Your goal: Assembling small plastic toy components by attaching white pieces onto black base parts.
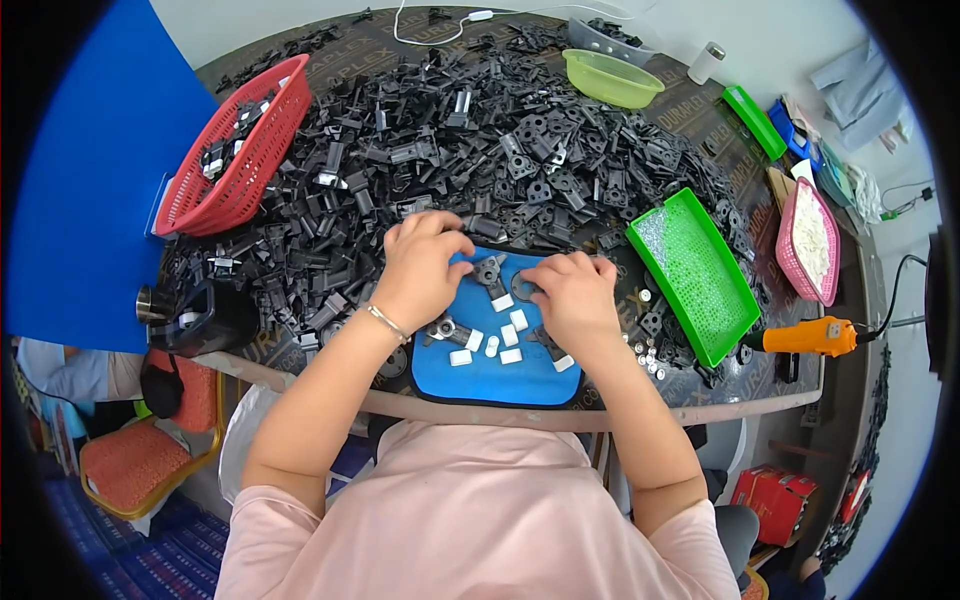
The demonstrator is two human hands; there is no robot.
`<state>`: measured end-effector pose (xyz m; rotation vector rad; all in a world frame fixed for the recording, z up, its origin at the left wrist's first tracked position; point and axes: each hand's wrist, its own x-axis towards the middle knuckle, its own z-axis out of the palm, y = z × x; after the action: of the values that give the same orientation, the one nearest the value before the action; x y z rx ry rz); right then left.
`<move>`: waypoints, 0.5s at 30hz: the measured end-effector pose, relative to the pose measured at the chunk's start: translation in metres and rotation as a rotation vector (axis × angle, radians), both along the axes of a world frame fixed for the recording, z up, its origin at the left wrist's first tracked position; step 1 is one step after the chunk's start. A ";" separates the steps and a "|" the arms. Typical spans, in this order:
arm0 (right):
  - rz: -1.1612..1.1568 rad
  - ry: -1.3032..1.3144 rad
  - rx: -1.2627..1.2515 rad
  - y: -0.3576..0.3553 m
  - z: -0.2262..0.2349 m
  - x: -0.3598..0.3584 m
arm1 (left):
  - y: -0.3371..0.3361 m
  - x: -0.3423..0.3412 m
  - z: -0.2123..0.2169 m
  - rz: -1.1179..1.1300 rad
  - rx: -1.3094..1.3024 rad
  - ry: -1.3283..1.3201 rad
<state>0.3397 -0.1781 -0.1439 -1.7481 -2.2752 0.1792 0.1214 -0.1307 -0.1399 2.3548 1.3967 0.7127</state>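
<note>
A blue mat (440, 376) lies at the table's front edge. Over its far left corner is my left hand (425, 262), fingers bent and spread, thumb apart, with no object visible in its grasp. Just right of it is a black plastic bracket (489, 270) with a white end. My right hand (575, 297) pinches the edge of a black ring-shaped disc (522, 287) at the mat's far right. Between my wrists lie several small white caps (510, 356) and a second black bracket (448, 330). A third bracket (550, 345) rests partly beneath my right hand.
A large heap of black plastic parts (400, 140) spreads behind the mat. A red basket (290, 110) stands at the left, a green tray (745, 310) at the right. Small round metal pieces (650, 355) lie beside the tray. An orange power screwdriver (810, 337) is at the right edge.
</note>
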 end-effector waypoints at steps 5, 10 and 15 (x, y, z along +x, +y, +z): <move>0.035 -0.146 -0.043 0.006 -0.005 -0.017 | -0.017 0.000 -0.007 -0.118 -0.083 0.077; 0.008 -0.137 -0.068 0.008 -0.004 -0.020 | -0.010 0.015 -0.038 -0.263 0.148 0.043; 0.026 -0.137 -0.075 0.004 0.000 -0.015 | -0.017 0.002 -0.014 -0.270 -0.212 0.208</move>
<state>0.3249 -0.1737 -0.1442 -1.8202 -2.4178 0.1565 0.1233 -0.1481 -0.1540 2.4327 1.1328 0.2393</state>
